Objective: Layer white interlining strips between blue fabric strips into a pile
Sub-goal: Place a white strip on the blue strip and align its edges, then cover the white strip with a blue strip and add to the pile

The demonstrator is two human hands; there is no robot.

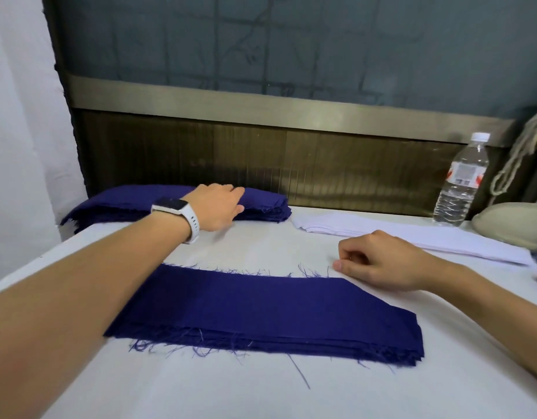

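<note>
White cloth covers the worktop [261, 394], where the pile [261, 309] lies in front, blue on top, so a strip from the white stack [412, 234] at right seems due next. The left hand [214, 207] rests, fingers nearly straight, on the blue stack [125, 204] behind; the right hand [379, 261] sits loosely curled beside the pile, empty.

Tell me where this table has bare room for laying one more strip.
Bare table lies between the near blue pile and the far blue stack, left of the right hand, and nearer than the pile. The far right is crowded: white interlining strips, bottle, beige object.
</note>
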